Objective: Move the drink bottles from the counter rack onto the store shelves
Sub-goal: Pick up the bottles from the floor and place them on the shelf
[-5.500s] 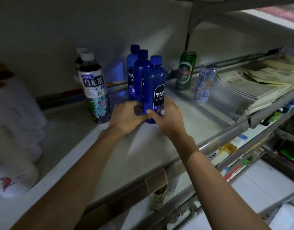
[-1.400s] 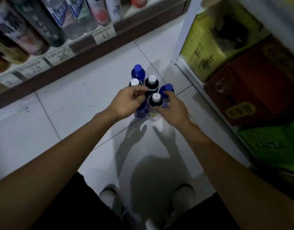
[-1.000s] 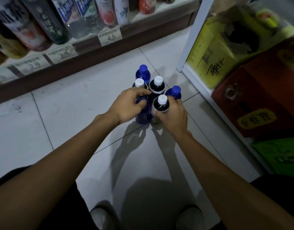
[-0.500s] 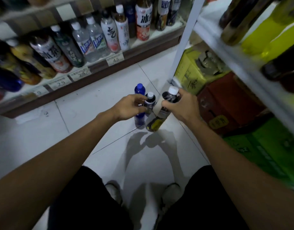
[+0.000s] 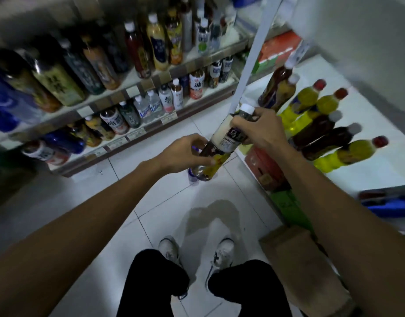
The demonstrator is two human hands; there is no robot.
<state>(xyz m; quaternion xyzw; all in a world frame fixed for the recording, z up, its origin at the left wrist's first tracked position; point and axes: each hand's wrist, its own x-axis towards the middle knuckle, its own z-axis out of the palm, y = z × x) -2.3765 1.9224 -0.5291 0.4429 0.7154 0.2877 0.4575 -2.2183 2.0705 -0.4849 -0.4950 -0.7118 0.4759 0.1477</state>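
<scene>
right hand (image 5: 256, 130): fingers fully curled round the shoulder of the tea bottle (image 5: 222, 144), just under its white cap (image 5: 247, 109).
left hand (image 5: 185, 154): curled round the lower half of the same bottle, thumb on the yellow part of the label, taking the base end.
tea bottle: off the floor, in the air between both hands. Tilted, cap up and toward the right-hand shelf (image 5: 380, 172). Touches nothing but the hands.
change: half a second ago it hung low by the floor cluster, held by the right hand only, with the left hand on another bottle's cap. Now it's up near shelf height and two-handed. Person looks to have risen from a crouch.
floor: blue bottle (image 5: 192, 177) down there, mostly hidden behind the left hand. Can't count the rest.
right-hand shelf: yellow bottles (image 5: 309, 99) and dark bottles (image 5: 320, 129) in rows, with bare white board in front of them.
left shelves (image 5: 137, 90): packed with drinks, price tags on the edges.
also: white post (image 5: 249, 53) between the racks, cardboard box (image 5: 302, 259) under the right arm, shoes (image 5: 222, 250) on tile.
meaning: my read is pick done, placing next. Likely slot is beside the dark bottles, not certain.
risk: bottle needs righting before set-down, else it clips the row.
</scene>
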